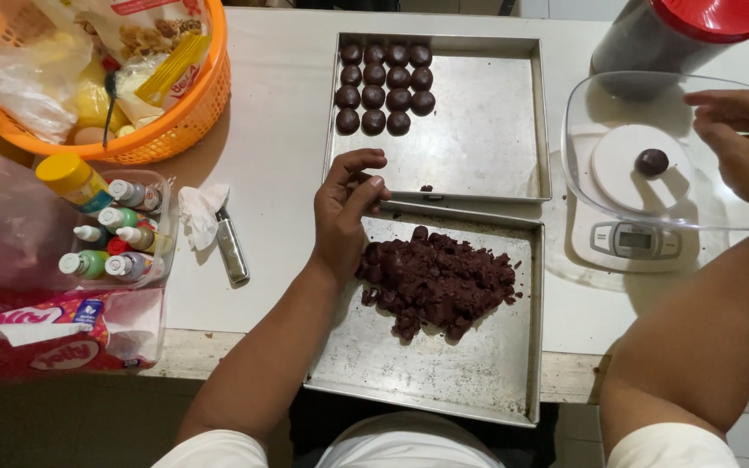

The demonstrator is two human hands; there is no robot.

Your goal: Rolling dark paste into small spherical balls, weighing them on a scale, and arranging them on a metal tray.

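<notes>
A heap of dark brown dough [437, 282] lies in the near metal tray [444, 377]. The far metal tray [478, 147] holds several rolled dough balls [385, 87] in rows at its top left. My left hand [347, 212] rests over the seam between the two trays, fingers curled, and whether it pinches a bit of dough is hidden. My right hand [743, 147] hovers with fingers apart at the right rim of a clear bowl [582, 130] on a white kitchen scale [635, 238]. One dough ball [652, 162] sits in that bowl.
An orange basket [175, 121] with plastic packets stands at the back left. Several small colouring bottles [114, 234] fill a clear tub, with a crumpled tissue [199, 212] and small metal tool [231, 251] beside it. A red-lidded jar [678, 30] stands back right; a tissue pack [45, 334] lies front left.
</notes>
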